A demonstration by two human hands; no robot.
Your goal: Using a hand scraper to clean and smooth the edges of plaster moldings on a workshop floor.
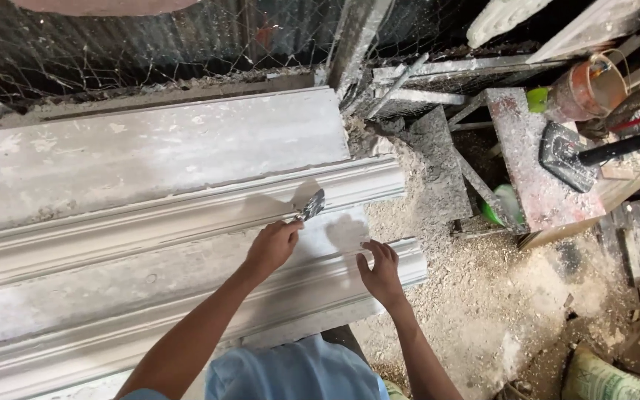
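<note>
A long white plaster cornice moulding [150, 222] with stepped ridges lies across the left and middle of the view. My left hand [272, 246] grips a small metal scraper [310, 205], its blade pressed on a ridge near the moulding's right end. My right hand [381, 272] rests with fingers spread on the lower ridge of the moulding, close to its end edge.
Plaster dust and rubble [483, 296] cover the floor to the right. A splattered wooden bench [535, 163] holds a dark trowel [564, 155] and an orange bucket [590, 87]. Wire mesh [112, 44] runs behind the moulding. A sack [601, 378] sits at lower right.
</note>
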